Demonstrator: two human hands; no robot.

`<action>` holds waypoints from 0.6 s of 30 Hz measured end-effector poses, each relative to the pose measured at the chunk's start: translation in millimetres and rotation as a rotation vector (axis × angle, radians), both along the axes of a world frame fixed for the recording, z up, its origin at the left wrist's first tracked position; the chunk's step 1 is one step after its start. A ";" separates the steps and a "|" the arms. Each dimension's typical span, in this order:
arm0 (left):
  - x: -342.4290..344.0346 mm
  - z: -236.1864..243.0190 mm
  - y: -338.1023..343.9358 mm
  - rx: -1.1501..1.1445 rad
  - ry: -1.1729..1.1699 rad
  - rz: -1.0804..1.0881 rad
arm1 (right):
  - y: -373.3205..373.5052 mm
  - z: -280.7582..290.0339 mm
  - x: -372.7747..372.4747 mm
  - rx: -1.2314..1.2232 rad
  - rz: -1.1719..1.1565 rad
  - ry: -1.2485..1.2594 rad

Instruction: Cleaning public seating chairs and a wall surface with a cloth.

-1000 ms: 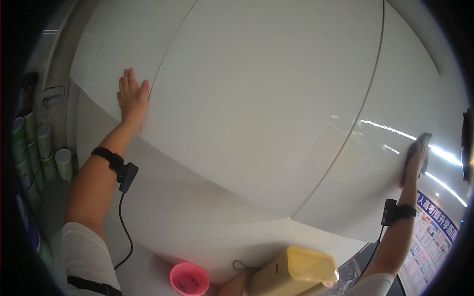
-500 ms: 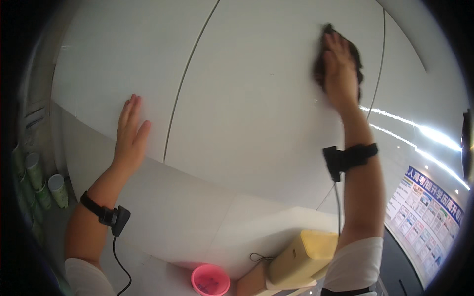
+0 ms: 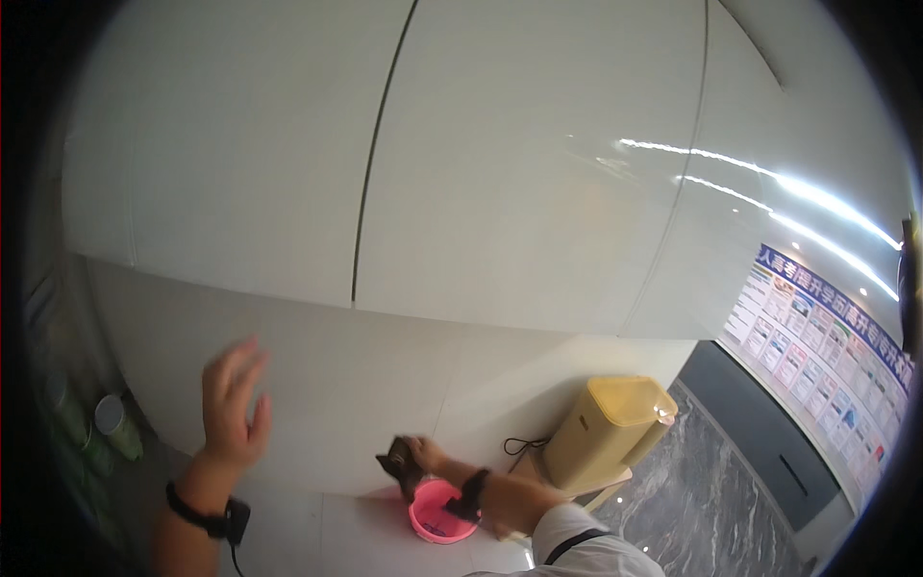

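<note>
My right hand (image 3: 424,452) is low in the middle, reaching across from the lower right. Its fingers grip a dark brown cloth (image 3: 399,463) that hangs bunched at the far left rim of a pink basin (image 3: 420,526). Part of the basin is hidden behind my forearm and the black device strapped to my wrist. My left hand (image 3: 234,404) is raised in front of the pale wall, below the cabinet's lower edge. It holds nothing, and its fingers, slightly blurred, are apart. White glossy cabinet doors (image 3: 529,192) fill the upper view, touched by neither hand.
A yellow bin-shaped appliance (image 3: 596,433) with a dark cord stands right of the basin. Patterned cups (image 3: 117,423) stand at the far left. On the right are a printed poster (image 3: 817,346), a dark grey panel (image 3: 769,423) and a marbled grey floor (image 3: 692,490).
My right hand has come down from the cabinet door to the basin, carrying the cloth. The left has left the cabinet surface and dropped lower. The view has shifted.
</note>
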State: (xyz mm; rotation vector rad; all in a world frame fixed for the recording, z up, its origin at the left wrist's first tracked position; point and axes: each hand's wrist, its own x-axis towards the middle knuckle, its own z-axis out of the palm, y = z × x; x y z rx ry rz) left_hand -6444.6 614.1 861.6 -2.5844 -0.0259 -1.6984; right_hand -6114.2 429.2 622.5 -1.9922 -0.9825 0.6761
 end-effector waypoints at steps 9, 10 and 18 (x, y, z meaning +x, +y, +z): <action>-42.5 -198.4 23.7 -0.324 0.651 -0.200 | -104.6 -109.0 -78.9 0.821 0.157 1.379; -37.9 -201.4 15.9 -0.344 0.684 -0.159 | -111.8 -95.2 -73.6 0.863 0.018 1.401; 69.7 -141.5 -62.8 -0.460 0.566 -0.546 | -124.3 67.8 -76.3 1.229 -0.114 1.190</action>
